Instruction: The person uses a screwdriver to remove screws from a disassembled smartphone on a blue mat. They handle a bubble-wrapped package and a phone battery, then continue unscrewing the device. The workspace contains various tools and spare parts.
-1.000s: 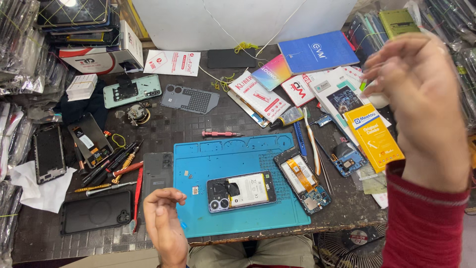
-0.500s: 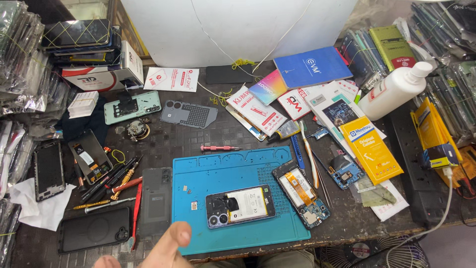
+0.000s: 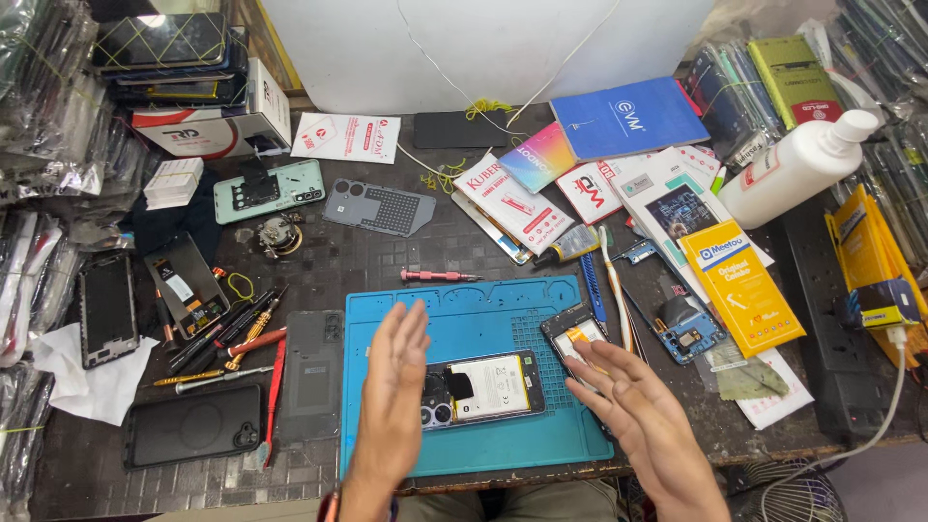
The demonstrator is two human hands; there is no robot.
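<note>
Two hands, left hand (image 3: 394, 387) and right hand (image 3: 633, 411), fingers spread empty, flank the opened phone (image 3: 483, 387); yellow packet (image 3: 742, 287) right.

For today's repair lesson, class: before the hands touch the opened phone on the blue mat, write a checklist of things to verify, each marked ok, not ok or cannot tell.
1. Left hand empty, open: ok.
2. Right hand empty, open: ok.
3. Opened phone lies flat on the blue mat: ok.
4. Second opened phone in full view: not ok, the right hand covers part of it.
5. Red screwdriver close by, just above the mat: ok.
6. Phone's screws all out: cannot tell.
</note>
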